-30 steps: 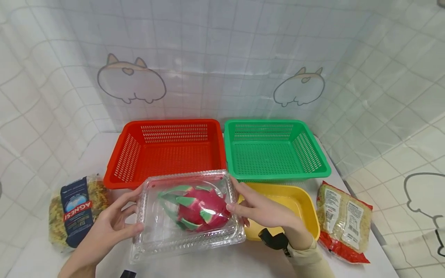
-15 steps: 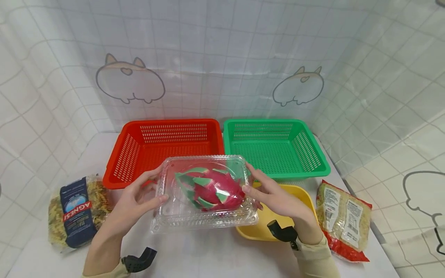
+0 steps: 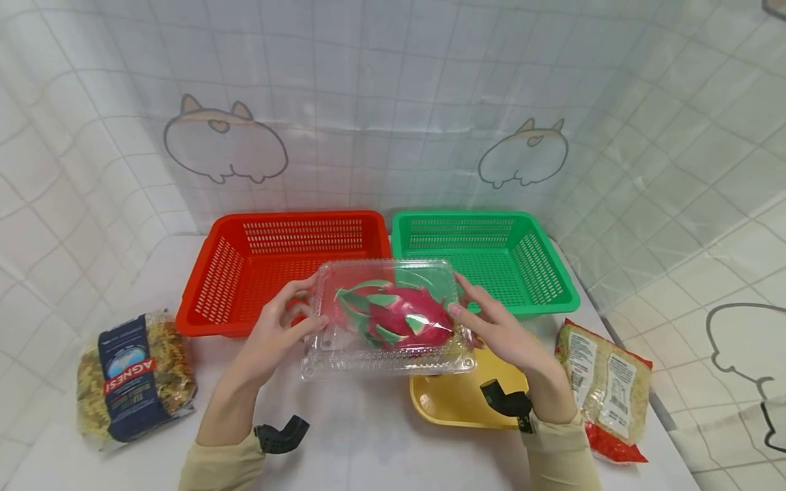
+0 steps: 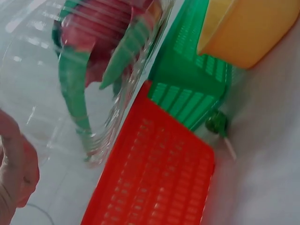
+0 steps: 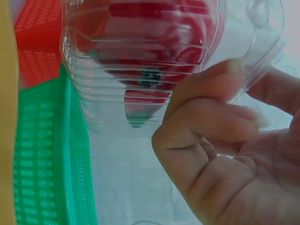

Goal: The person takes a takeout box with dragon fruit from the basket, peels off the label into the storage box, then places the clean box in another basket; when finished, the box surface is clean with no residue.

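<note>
A clear plastic clamshell box (image 3: 381, 363) is held up in the head view, in front of the two baskets. Inside it lies a pink dragon fruit (image 3: 424, 317) with green scales. My left hand (image 3: 276, 334) grips the box's left edge, thumb on top and fingers curled beneath. On the opposite edge my right hand (image 3: 506, 334) holds it the same way. In the right wrist view, bent fingers (image 5: 206, 122) of the right hand pinch the rim, and the dragon fruit (image 5: 150, 51) shows through the ribbed wall. The left wrist view catches only part of the left hand (image 4: 16, 164).
A red basket (image 3: 215, 273) and a green basket (image 3: 549, 273) stand side by side behind. A yellow tray (image 3: 473, 402) sits below the box's right side. Left is an AGNESI pasta bag (image 3: 132, 382); right, a grain bag (image 3: 608, 389). A small green ball-shaped thing (image 4: 216, 123) on a pale stick lies near the baskets.
Both hands have carried the box with the dragon fruit rightward and away from the body, so it now overlaps the front of both baskets. Everything else stays in place.
</note>
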Demonstrator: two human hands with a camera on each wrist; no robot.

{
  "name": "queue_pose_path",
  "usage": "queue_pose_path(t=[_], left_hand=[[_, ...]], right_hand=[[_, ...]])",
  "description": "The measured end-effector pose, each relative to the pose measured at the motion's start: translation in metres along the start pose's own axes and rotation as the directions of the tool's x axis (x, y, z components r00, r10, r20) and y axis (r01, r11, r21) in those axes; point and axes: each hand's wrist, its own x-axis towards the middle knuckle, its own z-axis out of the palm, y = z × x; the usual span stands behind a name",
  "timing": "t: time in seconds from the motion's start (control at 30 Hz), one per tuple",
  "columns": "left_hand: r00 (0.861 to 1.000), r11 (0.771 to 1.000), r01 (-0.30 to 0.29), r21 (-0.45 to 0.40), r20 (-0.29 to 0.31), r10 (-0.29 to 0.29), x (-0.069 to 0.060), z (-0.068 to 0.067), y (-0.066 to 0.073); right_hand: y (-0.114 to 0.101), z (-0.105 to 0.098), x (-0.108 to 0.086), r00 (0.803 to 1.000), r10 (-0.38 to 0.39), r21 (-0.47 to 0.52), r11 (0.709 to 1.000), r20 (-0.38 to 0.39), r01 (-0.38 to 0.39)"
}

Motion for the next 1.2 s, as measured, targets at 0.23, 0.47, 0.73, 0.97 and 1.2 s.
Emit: queue_pose_path(t=[0.23, 0.47, 0.73, 0.97, 1.2], left_hand=[[0.999, 0.995, 0.005, -0.104, -0.042, -0.009, 0.016, 0.015, -0.005], [0.995, 0.983, 0.053, -0.178, -0.08, -0.068, 0.025, 0.029, -0.004], [0.991, 0.978, 0.069, -0.199, -0.098, -0.09, 0.033, 0.044, -0.006], [0.992, 0.984, 0.046, -0.17, -0.11, -0.065, 0.04, 0.056, -0.008], [0.992, 0.996, 0.02, -0.091, -0.125, -0.031, 0.047, 0.061, -0.006]], right_hand=[[0.006, -0.01, 0.003, 0.999, 0.021, 0.001, 1.0, -0.039, -0.021], [0.01, -0.019, 0.003, 0.998, 0.015, 0.016, 1.0, -0.061, -0.014], [0.014, -0.028, 0.0, 0.995, 0.038, 0.046, 0.998, -0.091, -0.034], [0.021, -0.035, -0.002, 0.99, 0.059, 0.038, 0.998, -0.129, -0.055], [0.026, -0.043, -0.001, 0.987, 0.074, 0.11, 0.992, -0.143, -0.059]])
